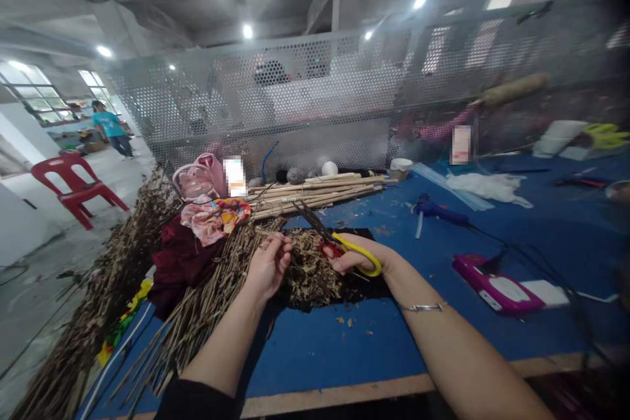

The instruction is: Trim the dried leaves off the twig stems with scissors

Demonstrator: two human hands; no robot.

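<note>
Yellow-handled scissors (361,254) are gripped in my right hand (348,256), their dark blades pointing up and to the left. My left hand (270,266) is closed, with thumb and fingertips pinching a small piece of dried plant (266,233). Between and below the hands, a heap of crumpled dry brown leaves (310,272) lies on a black sheet (367,285). The scissor blades are over the far side of this heap, apart from my left fingers. Left of my left hand, a bundle of thin dry stalks (197,321) rests on the blue table (339,357).
Wooden sticks (319,193) lie behind the heap. A blue glue gun (440,211) and a magenta box with a cord (497,285) are at right. A perforated metal screen (295,98) borders the back. Beyond the left edge are a red chair (73,184) and a person (109,126).
</note>
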